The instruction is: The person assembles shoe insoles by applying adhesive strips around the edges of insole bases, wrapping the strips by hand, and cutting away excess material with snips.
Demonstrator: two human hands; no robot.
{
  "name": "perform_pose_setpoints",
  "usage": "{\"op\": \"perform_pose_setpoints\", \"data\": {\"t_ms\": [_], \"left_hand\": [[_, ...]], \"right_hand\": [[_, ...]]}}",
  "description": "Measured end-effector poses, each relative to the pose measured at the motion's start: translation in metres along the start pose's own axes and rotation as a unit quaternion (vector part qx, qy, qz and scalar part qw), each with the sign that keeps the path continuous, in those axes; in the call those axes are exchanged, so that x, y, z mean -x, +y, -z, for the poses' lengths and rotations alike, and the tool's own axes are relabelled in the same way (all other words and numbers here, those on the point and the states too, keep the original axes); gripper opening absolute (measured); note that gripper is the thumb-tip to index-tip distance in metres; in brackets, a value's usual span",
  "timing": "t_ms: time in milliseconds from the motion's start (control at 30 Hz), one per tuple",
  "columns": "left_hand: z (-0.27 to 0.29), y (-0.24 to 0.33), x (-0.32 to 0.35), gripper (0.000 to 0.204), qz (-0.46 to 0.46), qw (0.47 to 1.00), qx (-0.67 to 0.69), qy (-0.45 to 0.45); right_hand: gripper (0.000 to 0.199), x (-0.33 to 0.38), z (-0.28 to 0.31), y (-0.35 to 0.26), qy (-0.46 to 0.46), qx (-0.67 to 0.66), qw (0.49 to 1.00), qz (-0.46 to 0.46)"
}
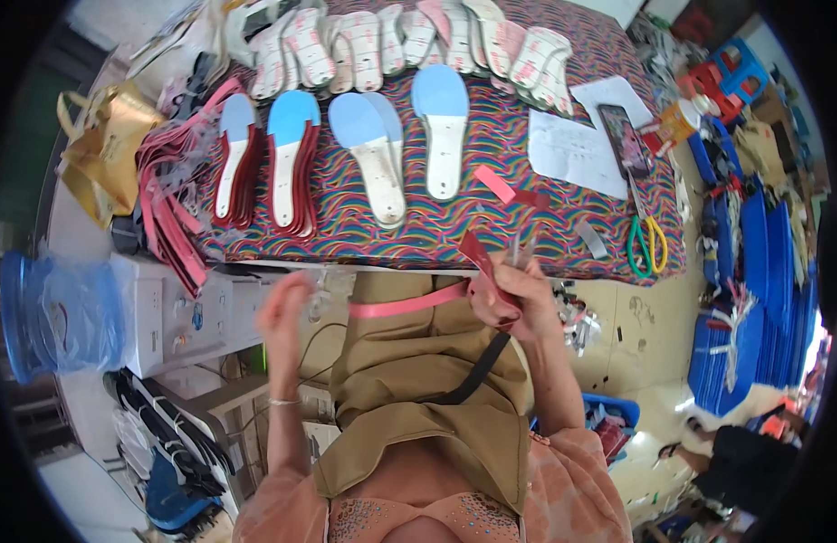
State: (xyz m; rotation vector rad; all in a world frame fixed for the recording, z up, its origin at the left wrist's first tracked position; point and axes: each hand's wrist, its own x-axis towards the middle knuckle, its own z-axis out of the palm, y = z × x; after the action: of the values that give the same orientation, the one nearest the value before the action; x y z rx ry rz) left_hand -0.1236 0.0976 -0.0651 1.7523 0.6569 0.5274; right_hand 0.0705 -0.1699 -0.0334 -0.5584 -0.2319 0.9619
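Note:
My right hand (520,291) is closed around a dark red strip (475,250) just off the table's front edge. A thin pointed thing (524,250) sticks up beside its fingers, too blurred to name. From this hand a pink strip (409,306) runs leftward across my lap. My left hand (284,303) is raised at the left of my lap, smeared by motion, so its fingers do not show clearly. Nearest on the table are stacked insole pieces with blue heels and red edges (291,163), and a pink scrap (495,184).
More insoles (364,45) line the table's back. Pink strips (169,204) hang over its left edge. Green-and-yellow scissors (647,244), a phone (624,140) and paper sheets (572,149) lie at right. A white drawer unit (165,321) stands left, blue trays (767,271) right.

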Motion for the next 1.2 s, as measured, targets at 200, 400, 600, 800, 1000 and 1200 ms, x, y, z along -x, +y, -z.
{"op": "perform_pose_setpoints", "data": {"t_ms": [200,400,600,800,1000,1200], "left_hand": [[-0.115,0.084,-0.029,0.019,0.017,0.879,0.374,-0.296],[-0.118,0.073,-0.048,0.008,-0.069,0.922,0.322,-0.203],[-0.120,0.067,-0.086,0.025,0.056,0.947,0.271,-0.163],[-0.134,0.028,-0.155,0.094,-0.063,0.965,-0.251,0.031],[-0.171,0.020,-0.153,0.105,-0.074,0.973,-0.217,-0.036],[-0.156,0.000,-0.171,0.093,-0.118,0.983,-0.143,-0.005]], "right_hand": [[0.023,-0.013,-0.017,0.030,-0.033,-0.020,0.997,-0.065],[0.032,-0.031,-0.015,0.025,0.102,0.474,0.852,0.197],[0.009,-0.057,-0.024,0.007,0.065,0.571,0.799,0.179],[0.020,-0.116,-0.012,-0.003,0.134,0.465,0.866,0.130],[0.021,-0.184,0.045,-0.003,0.210,0.590,0.750,0.213],[0.023,-0.201,0.051,0.014,0.221,0.680,0.676,0.176]]}}
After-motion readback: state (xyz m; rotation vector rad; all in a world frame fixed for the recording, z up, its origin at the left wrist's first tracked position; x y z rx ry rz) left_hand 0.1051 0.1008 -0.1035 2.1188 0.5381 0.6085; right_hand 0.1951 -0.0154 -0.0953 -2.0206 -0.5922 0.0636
